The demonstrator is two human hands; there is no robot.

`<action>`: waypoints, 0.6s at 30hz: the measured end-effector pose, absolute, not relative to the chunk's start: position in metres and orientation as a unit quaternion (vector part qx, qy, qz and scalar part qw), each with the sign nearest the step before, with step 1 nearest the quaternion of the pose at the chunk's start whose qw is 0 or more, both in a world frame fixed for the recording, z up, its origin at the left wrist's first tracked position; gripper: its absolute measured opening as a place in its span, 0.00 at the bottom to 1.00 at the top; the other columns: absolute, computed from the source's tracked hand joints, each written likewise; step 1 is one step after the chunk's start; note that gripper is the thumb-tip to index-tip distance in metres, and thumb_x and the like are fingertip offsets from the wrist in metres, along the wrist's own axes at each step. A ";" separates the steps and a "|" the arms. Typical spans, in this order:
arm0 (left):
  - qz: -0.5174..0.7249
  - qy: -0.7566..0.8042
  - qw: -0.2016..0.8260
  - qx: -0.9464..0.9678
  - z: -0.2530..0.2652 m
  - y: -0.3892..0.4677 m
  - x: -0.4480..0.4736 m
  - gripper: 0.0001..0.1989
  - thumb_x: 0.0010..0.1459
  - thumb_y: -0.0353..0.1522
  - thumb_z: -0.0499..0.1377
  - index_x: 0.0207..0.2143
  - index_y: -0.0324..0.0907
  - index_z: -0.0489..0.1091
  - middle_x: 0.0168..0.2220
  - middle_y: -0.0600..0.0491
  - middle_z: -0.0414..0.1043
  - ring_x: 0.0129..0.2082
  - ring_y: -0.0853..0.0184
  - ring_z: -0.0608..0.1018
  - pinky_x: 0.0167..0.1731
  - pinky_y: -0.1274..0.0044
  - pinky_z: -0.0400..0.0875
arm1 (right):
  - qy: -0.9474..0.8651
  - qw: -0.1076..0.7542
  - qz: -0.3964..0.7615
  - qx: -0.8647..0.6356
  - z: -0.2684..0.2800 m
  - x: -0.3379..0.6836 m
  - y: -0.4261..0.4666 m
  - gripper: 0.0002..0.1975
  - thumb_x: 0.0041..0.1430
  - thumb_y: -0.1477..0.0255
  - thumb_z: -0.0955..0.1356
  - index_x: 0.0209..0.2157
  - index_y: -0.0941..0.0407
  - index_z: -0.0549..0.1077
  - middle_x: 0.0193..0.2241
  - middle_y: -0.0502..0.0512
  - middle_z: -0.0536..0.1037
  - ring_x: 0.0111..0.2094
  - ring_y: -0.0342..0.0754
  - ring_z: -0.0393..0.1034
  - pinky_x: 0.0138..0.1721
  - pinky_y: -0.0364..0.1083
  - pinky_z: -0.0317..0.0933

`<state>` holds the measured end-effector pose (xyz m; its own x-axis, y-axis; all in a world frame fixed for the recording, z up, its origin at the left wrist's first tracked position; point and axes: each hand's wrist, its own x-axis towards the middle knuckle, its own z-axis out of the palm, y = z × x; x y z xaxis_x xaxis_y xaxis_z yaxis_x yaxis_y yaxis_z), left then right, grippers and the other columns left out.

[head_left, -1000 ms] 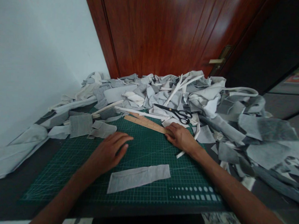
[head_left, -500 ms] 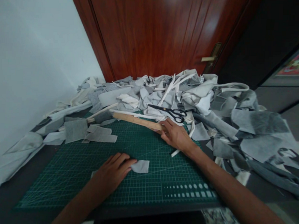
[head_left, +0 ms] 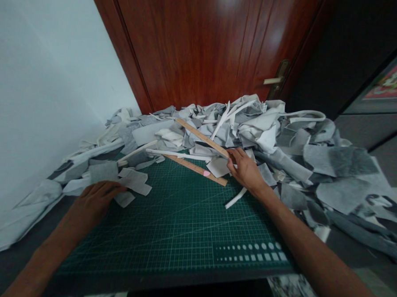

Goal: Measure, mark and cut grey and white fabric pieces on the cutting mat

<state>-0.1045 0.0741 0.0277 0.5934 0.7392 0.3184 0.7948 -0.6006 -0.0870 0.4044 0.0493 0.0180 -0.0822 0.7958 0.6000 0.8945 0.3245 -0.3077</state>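
Note:
My right hand grips the near end of a wooden ruler, which points up and left over the fabric heap. Beneath it lies a second wooden ruler on the green cutting mat, with a small pink piece on it. Scissors are mostly hidden under the raised ruler and my right hand. At the left, my left hand has its fingers together on a small grey fabric piece, beside other cut fabric pieces. Its fingertips are partly hidden.
A long heap of grey and white fabric scraps runs along the back and both sides of the table. A white strip lies on the mat near my right wrist. Behind stand a wooden door and a white wall.
My left hand has moved left with the small fabric piece, from mid-mat to the cut pieces. My right hand has swung the ruler up and away, leaving the second ruler in view.

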 end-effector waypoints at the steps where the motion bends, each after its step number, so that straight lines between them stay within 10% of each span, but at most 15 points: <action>1: -0.129 -0.435 0.117 -0.883 0.028 0.075 -0.107 0.26 0.55 0.26 0.50 0.51 0.52 0.75 0.54 0.52 0.79 0.56 0.48 0.78 0.57 0.51 0.73 | -0.735 0.359 -0.074 -0.571 0.018 0.406 0.050 0.15 0.71 0.72 0.62 0.55 0.58 0.72 0.44 0.64 0.76 0.45 0.60 0.74 0.48 0.56 0.70; 18: -0.163 -0.286 -0.045 -0.943 0.025 0.068 0.123 0.19 0.70 0.28 0.52 0.60 0.45 0.70 0.58 0.47 0.73 0.59 0.56 0.73 0.61 0.61 0.70 | -0.780 0.355 -0.077 -0.510 0.014 0.412 0.056 0.15 0.71 0.73 0.61 0.53 0.61 0.73 0.43 0.65 0.76 0.45 0.60 0.69 0.51 0.58 0.67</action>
